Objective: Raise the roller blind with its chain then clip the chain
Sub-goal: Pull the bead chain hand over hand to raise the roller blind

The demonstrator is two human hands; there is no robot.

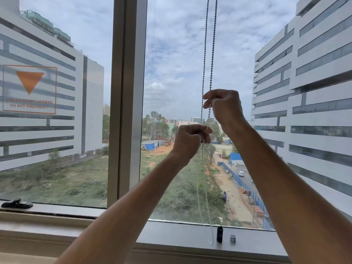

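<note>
A beaded chain (pixel 209 44) hangs as a two-strand loop in front of the right window pane, running out of the top of the view down to the sill. My right hand (pixel 224 107) is raised and pinches the right strand between thumb and fingers. Lower and to the left, my left hand (pixel 190 141) is closed on the chain at about the level of the far trees. The loop's bottom (pixel 209 241) dangles just above the window frame. A black chain clip (pixel 219 234) is fixed upright on the frame beside it. The roller blind itself is out of view.
A small grey fitting (pixel 232 238) sits on the frame right of the clip. A grey mullion (pixel 129 92) divides the window. A black window latch (pixel 17 203) lies at lower left. An orange-triangle sticker (pixel 29 89) is on the left pane.
</note>
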